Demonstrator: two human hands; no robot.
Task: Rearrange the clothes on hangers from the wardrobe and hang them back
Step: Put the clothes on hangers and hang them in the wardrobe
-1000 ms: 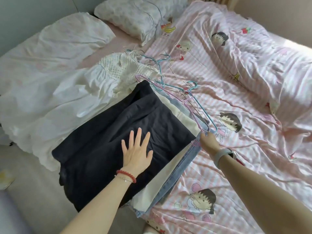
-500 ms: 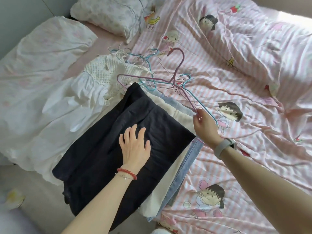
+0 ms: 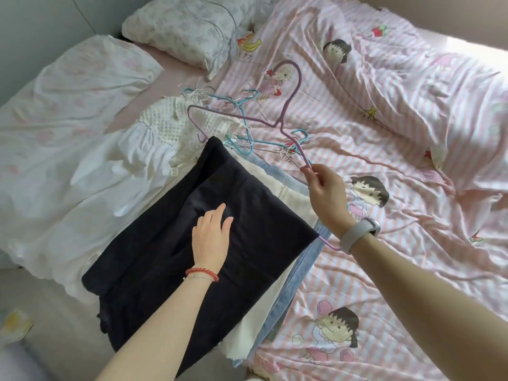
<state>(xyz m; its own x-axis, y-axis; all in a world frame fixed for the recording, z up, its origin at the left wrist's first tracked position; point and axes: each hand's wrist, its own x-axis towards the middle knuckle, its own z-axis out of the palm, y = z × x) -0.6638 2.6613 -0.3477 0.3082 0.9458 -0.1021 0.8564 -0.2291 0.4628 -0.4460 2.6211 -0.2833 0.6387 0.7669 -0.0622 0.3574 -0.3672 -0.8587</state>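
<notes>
Home bedroom. You stand over a bed spread with a pink-striped cartoon-print cotton sheet (image 3: pixel 357 138), a white floral pillow (image 3: pixel 187 28) at its head, and folded garments among thin wire hangers (image 3: pixel 239 125).

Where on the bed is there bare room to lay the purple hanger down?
Free: striped quilt right of the right hand and purple hanger. Crowded: blue hangers tangled above the dark garment; white dress covers the left.
</notes>
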